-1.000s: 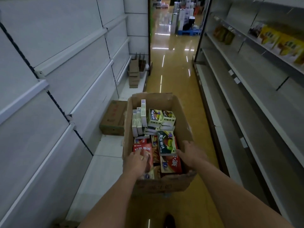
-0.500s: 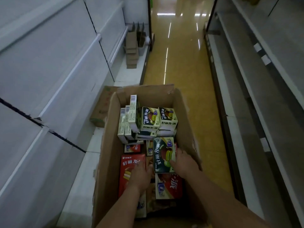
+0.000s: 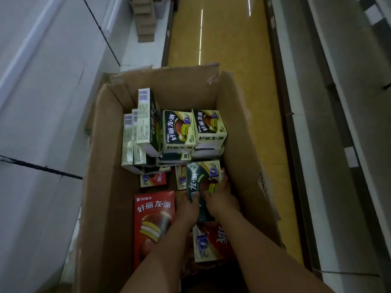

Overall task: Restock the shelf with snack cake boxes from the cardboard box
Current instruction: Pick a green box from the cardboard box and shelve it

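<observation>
An open cardboard box (image 3: 105, 187) stands on the yellow aisle floor, filled with several green and red snack cake boxes. Both my hands reach into it. My left hand (image 3: 188, 208) and my right hand (image 3: 222, 199) grip one green snack cake box (image 3: 201, 178) from its left and right sides, near the carton's right wall. A big red snack cake box (image 3: 153, 225) lies flat to the left of my left wrist. Another red box (image 3: 211, 242) lies under my right forearm. Upright green boxes (image 3: 194, 130) stand at the carton's far end.
White shelving (image 3: 31, 102) lines the left side of the aisle and grey shelves (image 3: 338, 123) run along the right. Stacked brown cartons (image 3: 146, 20) sit on the left base shelf farther down. The yellow floor (image 3: 222, 34) stretches ahead.
The view has tilted down and closer to the carton. My left hand has moved off the red box onto the green box, which both hands now hold.
</observation>
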Action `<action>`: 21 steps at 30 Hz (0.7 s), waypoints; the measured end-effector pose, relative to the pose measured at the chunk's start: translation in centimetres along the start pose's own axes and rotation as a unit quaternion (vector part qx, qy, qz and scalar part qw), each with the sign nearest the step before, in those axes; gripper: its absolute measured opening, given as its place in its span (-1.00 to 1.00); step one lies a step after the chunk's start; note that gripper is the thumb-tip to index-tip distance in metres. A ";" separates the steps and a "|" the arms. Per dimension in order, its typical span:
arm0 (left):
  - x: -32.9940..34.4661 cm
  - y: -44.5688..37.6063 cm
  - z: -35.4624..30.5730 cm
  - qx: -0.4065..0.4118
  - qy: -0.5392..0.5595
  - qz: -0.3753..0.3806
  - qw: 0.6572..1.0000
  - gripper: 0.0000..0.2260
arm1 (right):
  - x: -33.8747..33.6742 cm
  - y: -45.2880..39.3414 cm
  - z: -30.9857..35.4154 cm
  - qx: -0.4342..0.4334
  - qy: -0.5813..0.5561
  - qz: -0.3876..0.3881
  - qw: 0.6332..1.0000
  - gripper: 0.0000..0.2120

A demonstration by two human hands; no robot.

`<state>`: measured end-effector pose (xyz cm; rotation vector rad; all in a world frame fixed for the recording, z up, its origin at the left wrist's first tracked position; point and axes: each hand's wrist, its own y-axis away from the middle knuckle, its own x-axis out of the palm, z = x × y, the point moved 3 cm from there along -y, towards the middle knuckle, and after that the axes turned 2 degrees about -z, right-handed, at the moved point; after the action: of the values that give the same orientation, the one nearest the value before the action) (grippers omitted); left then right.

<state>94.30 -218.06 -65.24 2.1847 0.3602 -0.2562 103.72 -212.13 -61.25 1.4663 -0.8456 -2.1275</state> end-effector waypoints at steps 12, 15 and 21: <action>0.7 -1.6 0.6 -0.105 0.202 0.080 0.970 -0.36 | 1.3 -1.4 -1.1 -0.001 -0.061 -0.020 0.998 -0.13; 0.3 -1.0 0.9 -0.104 0.200 0.107 0.968 -0.31 | 1.1 -1.5 -1.1 0.010 -0.068 -0.020 0.997 -0.15; -0.9 0.0 1.3 -0.099 0.234 0.127 0.959 -0.22 | 0.3 -0.4 -1.0 0.021 -0.081 -0.046 0.995 -0.22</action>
<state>93.37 -219.28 -65.76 2.0478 0.3421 0.4317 104.56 -212.28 -61.94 1.3919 -0.9013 -2.3372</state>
